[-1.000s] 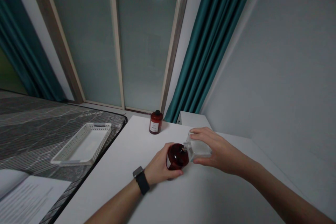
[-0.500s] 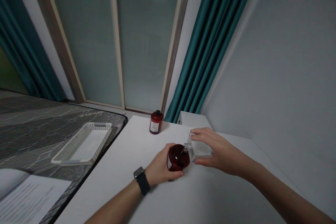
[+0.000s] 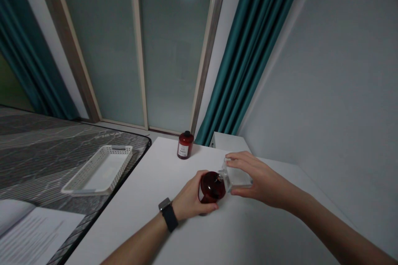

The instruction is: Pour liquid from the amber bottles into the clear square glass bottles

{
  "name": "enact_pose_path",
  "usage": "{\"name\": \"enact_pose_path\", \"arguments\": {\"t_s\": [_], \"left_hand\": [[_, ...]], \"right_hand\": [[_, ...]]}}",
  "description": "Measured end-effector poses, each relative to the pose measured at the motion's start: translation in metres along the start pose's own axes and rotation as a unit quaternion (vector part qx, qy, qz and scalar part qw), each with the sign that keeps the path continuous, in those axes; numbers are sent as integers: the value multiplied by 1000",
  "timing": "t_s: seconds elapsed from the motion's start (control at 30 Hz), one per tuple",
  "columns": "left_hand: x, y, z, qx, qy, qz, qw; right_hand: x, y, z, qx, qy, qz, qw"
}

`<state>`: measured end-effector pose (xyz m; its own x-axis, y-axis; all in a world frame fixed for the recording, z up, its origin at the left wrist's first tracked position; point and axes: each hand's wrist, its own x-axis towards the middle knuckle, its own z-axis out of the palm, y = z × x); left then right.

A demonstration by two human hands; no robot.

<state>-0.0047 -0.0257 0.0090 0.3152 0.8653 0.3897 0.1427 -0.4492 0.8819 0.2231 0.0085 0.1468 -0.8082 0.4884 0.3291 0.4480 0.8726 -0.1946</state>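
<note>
My left hand [image 3: 189, 199] is wrapped round a dark red-brown glass bottle [image 3: 212, 187], its pale label partly covered by the fingers. In my right hand [image 3: 253, 178] a clear square glass bottle [image 3: 238, 177] lies tipped on its side, gripped between thumb and fingers. Its narrow neck points left and meets the mouth of the red-brown bottle. Whether liquid is flowing between them I cannot make out. Farther back on the table stands a second red-brown bottle [image 3: 185, 145], upright, with a black cap and a white label.
Both hands are over the white table [image 3: 149, 182]. To its left, a white plastic basket [image 3: 120, 169] and an open book [image 3: 34, 232] lie on a grey patterned surface [image 3: 71, 140]. Behind the table are a white box-like piece [image 3: 228, 140] and a teal curtain [image 3: 245, 54].
</note>
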Motion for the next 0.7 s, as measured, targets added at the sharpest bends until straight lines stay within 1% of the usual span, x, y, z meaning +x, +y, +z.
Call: {"name": "enact_pose_path", "arguments": {"t_s": [0.1, 0.33, 0.5, 0.7], "left_hand": [[0, 0, 0, 5, 1, -5, 1000], [0, -2, 1, 2, 1, -1, 1000], [0, -1, 1, 0, -1, -9, 1000], [0, 2, 2, -13, -5, -24, 1000]], "right_hand": [[0, 0, 0, -4, 2, -11, 1000], [0, -2, -1, -14, -3, -14, 1000], [0, -4, -2, -14, -7, -6, 1000], [-2, -2, 0, -4, 5, 13, 1000]]}}
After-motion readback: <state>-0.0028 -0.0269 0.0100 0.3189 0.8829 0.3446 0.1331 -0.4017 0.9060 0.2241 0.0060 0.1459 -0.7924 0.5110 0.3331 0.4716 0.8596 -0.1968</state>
